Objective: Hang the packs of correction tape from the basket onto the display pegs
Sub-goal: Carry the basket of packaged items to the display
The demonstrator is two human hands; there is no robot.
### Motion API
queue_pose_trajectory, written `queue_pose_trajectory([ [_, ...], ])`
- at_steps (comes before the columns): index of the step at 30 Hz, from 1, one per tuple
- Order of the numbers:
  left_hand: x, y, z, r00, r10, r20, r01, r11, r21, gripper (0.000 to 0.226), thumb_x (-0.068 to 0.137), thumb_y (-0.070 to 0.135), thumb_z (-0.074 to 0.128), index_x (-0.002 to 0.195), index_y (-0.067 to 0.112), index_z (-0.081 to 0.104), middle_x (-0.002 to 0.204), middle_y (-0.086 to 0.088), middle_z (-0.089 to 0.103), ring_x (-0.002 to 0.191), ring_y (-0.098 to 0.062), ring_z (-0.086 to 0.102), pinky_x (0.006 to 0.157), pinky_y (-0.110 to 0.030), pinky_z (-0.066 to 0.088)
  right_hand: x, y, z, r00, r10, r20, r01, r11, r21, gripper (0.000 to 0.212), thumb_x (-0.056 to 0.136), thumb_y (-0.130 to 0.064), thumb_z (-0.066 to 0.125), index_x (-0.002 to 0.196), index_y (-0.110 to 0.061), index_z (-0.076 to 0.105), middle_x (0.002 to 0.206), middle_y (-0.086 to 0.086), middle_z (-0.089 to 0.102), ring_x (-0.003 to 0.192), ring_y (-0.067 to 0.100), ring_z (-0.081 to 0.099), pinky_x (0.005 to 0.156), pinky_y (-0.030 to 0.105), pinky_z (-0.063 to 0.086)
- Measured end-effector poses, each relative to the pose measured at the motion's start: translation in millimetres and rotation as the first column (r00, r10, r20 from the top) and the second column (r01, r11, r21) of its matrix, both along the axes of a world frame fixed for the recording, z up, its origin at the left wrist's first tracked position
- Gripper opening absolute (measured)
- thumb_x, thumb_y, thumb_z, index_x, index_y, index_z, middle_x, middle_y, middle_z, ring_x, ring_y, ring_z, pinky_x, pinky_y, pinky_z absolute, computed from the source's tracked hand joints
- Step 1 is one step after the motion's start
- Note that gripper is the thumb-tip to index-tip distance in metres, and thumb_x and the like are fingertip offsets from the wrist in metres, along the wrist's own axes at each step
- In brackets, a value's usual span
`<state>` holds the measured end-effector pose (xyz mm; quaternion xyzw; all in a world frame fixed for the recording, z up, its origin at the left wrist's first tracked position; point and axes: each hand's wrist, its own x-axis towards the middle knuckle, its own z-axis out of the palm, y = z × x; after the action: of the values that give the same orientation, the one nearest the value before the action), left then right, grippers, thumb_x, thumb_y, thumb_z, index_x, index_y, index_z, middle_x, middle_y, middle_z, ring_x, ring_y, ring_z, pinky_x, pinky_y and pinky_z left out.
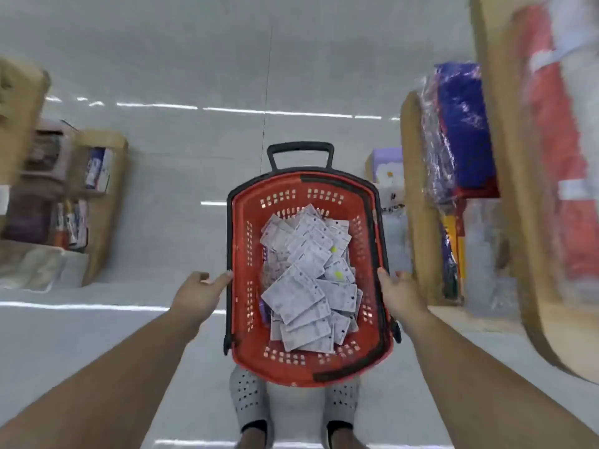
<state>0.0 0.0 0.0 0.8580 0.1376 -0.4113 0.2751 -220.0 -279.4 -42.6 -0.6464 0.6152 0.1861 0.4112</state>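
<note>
Early step: basket being positioned, no pack picked yet. Red basket point(241, 286) on the floor point(162, 222) mid-aisle, just past the shoes point(249, 400) at 6 o'clock. Packs of correction tape point(308, 280) heaped loose inside, overlapping, piled along the centre.

Left hand point(201, 288) at the basket's 9 o'clock rim, fingertips touching or just beside it; grip released, fingers straight, holding nothing. Right hand point(400, 286) at the 3 o'clock rim, likewise grip released, fingers stretched toward the edge, contact hard to confirm.

Black pull handle point(299, 149) sticking out at 12 o'clock. Shelves point(415, 205) with blurred stock at 3 and 9 o'clock. Display pegs not in view.

Next, probably: clasp both rims to shift the basket, or reach in and pinch one top pack. Pegs need locating first. Stacked packs likely to lift several at once.
</note>
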Motion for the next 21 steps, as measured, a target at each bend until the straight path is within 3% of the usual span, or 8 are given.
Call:
queue_pose_trajectory([
  [2, 2.4, -0.3, -38.7, 1.000, 0.008, -0.020, -0.008, 1.000, 0.025, 0.077, 0.098, 0.056, 0.064, 0.154, 0.006, 0.044, 0.151, -0.017, 0.054, 0.134, -0.036, 0.053, 0.110, -0.044, 0.041, 0.9, -8.8, -30.4, 0.999, -0.024, -0.027, 0.024, 1.000, 0.000, 0.079, 0.100, -0.064, 0.040, 0.153, -0.005, 0.038, 0.155, 0.018, 0.045, 0.139, 0.039, 0.046, 0.115, 0.045, 0.038],
  [4, 4.8, -0.2, -75.5, 0.997, 0.043, -0.069, -0.044, 0.999, -0.008, 0.074, 0.098, 0.062, 0.059, 0.147, 0.006, 0.051, 0.144, -0.015, 0.061, 0.127, -0.036, 0.060, 0.112, -0.048, 0.046, 0.7, -19.2, -59.9, 0.999, -0.045, -0.012, 0.045, 0.998, 0.038, 0.085, 0.094, -0.075, 0.035, 0.147, -0.009, 0.047, 0.148, 0.016, 0.054, 0.130, 0.038, 0.054, 0.111, 0.047, 0.043],
  [8, -6.5, -3.6, -124.8, 0.967, 0.215, -0.139, -0.230, 0.968, -0.103, 0.056, 0.104, 0.059, 0.050, 0.123, 0.009, 0.067, 0.115, -0.014, 0.076, 0.098, -0.032, 0.073, 0.094, -0.047, 0.058, -7.5, -26.7, -98.0, 0.991, -0.124, 0.055, 0.120, 0.990, 0.079, 0.096, 0.086, -0.084, 0.038, 0.153, -0.015, 0.042, 0.152, 0.008, 0.050, 0.134, 0.033, 0.051, 0.114, 0.049, 0.041],
  [10, -11.6, -6.4, -132.5, 0.946, 0.298, -0.132, -0.315, 0.939, -0.140, 0.052, 0.106, 0.056, 0.050, 0.120, 0.010, 0.069, 0.109, -0.012, 0.078, 0.092, -0.030, 0.075, 0.082, -0.041, 0.060, -10.1, -25.7, -103.1, 0.973, -0.197, 0.118, 0.188, 0.979, 0.080, 0.099, 0.078, -0.091, 0.042, 0.145, -0.020, 0.051, 0.140, 0.006, 0.061, 0.123, 0.031, 0.060, 0.109, 0.048, 0.048],
  [13, -22.1, -5.5, -121.0, 0.935, 0.339, -0.103, -0.352, 0.924, -0.150, 0.049, 0.107, 0.054, 0.050, 0.121, 0.010, 0.066, 0.102, -0.010, 0.077, 0.089, -0.030, 0.074, 0.073, -0.037, 0.058, -11.4, -11.0, -87.0, 0.947, -0.244, 0.207, 0.241, 0.970, 0.042, 0.061, 0.099, -0.062, 0.047, 0.130, -0.012, 0.059, 0.114, 0.009, 0.070, 0.103, 0.030, 0.067, 0.097, 0.045, 0.055],
  [16, -30.8, 4.5, -92.6, 0.935, 0.342, -0.090, -0.352, 0.925, -0.141, 0.052, 0.106, 0.056, 0.050, 0.124, 0.011, 0.065, 0.104, -0.011, 0.076, 0.092, -0.032, 0.074, 0.081, -0.043, 0.059, -18.5, 5.6, -58.3, 0.929, -0.281, 0.240, 0.282, 0.959, 0.035, 0.042, 0.105, -0.050, 0.045, 0.113, -0.012, 0.061, 0.096, 0.004, 0.069, 0.088, 0.024, 0.066, 0.087, 0.039, 0.055],
  [18, -38.7, 14.1, -61.2, 0.937, 0.333, -0.106, -0.346, 0.928, -0.137, 0.052, 0.105, 0.059, 0.049, 0.124, 0.014, 0.065, 0.106, -0.010, 0.076, 0.093, -0.032, 0.075, 0.082, -0.046, 0.059, -29.0, 18.4, -33.6, 0.924, -0.295, 0.244, 0.291, 0.955, 0.054, 0.044, 0.103, -0.056, 0.046, 0.110, -0.015, 0.062, 0.100, 0.006, 0.071, 0.094, 0.028, 0.069, 0.092, 0.046, 0.056],
  [21, -53.7, 35.3, -2.4, 0.943, 0.318, -0.102, -0.329, 0.936, -0.124, 0.051, 0.105, 0.059, 0.048, 0.123, 0.015, 0.064, 0.104, -0.010, 0.076, 0.092, -0.032, 0.075, 0.079, -0.044, 0.058, -51.3, 42.0, 15.1, 0.911, -0.331, 0.247, 0.315, 0.943, 0.103, 0.069, 0.091, -0.074, 0.046, 0.132, -0.019, 0.057, 0.121, 0.008, 0.071, 0.109, 0.030, 0.068, 0.098, 0.051, 0.055],
])
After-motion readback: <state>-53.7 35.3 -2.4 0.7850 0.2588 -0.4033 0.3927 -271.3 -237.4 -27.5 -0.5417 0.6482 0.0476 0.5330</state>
